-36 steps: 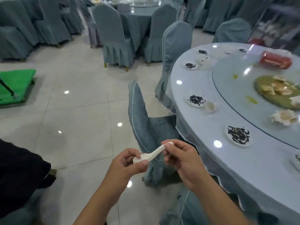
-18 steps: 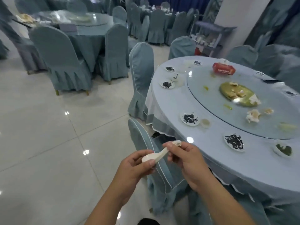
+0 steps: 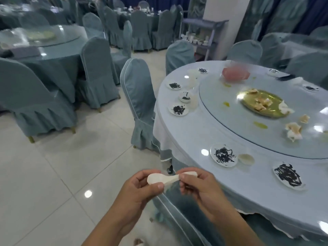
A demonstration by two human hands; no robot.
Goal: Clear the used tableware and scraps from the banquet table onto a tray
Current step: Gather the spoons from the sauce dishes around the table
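Banquet table (image 3: 184, 132): round, blue cloth, at the right of the view. No tray is visible from here.

Glass turntable (image 3: 229, 96): sits in the centre of the table and is smeared with yellow spots. Judged heavy and slick; not a thing to lift.

Gold platter (image 3: 266, 108): on the turntable, with food scraps in it. Probably the heaviest piece to clear; best taken with two hands under opposite rims.

Small plates (image 3: 223, 155): several ring the table edge, each with a dark, stringy heap of scraps. Likely glazed ware, stiff, light and chippable. Lift level by the rim so the scraps stay put. They should stack if the scraps are tipped off first.

Spoon (image 3: 165, 178): white soup spoon, looks ceramic. It is off the table, held in the air in front of the person, roughly level, over the floor beside the table's near edge. Judged light, rigid, smooth and brittle if dropped on tile. The handle gives the surest hold; the bowl is rounder and more slippery.

Left hand (image 3: 138, 192): curled narrow, thumb on top and fingers beneath, pinching the spoon's bowl.

Right hand (image 3: 202, 189): curled, fingertips closed round the handle end, nothing else in it.
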